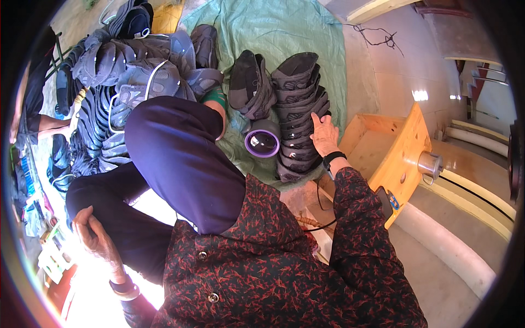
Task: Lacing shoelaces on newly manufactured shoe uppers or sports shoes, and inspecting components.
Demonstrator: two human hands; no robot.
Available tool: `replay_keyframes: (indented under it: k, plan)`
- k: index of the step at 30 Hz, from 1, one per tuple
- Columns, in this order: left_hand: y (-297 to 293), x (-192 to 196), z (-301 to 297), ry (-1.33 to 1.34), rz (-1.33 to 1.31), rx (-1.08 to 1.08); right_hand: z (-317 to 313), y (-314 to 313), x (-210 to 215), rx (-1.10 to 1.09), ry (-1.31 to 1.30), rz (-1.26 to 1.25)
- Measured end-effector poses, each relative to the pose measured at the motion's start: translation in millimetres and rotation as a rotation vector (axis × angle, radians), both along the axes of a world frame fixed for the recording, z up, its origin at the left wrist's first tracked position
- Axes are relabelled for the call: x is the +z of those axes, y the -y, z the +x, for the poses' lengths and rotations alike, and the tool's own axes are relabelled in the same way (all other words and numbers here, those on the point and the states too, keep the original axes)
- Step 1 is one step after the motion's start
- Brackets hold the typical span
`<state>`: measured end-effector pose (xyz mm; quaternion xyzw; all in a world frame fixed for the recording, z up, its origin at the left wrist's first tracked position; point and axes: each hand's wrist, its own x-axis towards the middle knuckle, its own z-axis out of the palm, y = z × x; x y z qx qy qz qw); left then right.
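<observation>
A tall row of nested dark grey shoe uppers [297,123] lies on the green sheet in front of me. Against its right side rests my right hand [325,135], its index finger stretched onto the edges of the uppers and the others partly bent. A shorter bunch of dark uppers [251,87] sits just left of that row. Closer to me stands a round container with a purple rim [262,143], something shiny inside it. Down at the left, beside my knee, my left hand [94,240] hangs loosely open, holding nothing.
A large heap of grey shoe uppers [131,63], some with white laces, fills the upper left. The green sheet [284,27] spreads underneath. To the right stands a wooden box [396,158] with a metal cup [430,165] at its side. A thin black wire [383,37] lies at the back.
</observation>
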<state>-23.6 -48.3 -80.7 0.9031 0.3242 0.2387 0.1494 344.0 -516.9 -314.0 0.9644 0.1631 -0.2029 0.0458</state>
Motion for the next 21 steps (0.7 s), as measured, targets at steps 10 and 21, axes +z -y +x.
replay_keyframes:
  k: [10, 21]
  plan:
    - [-0.6, 1.4, 2.9, -0.031, 0.051, -0.022, 17.6, -7.9, -3.7, 0.238, 0.102, -0.084]
    - [4.1, 9.3, 6.6, -0.076, 0.084, -0.031, 57.0, -33.4, 0.8, 0.601, 0.047, -0.259]
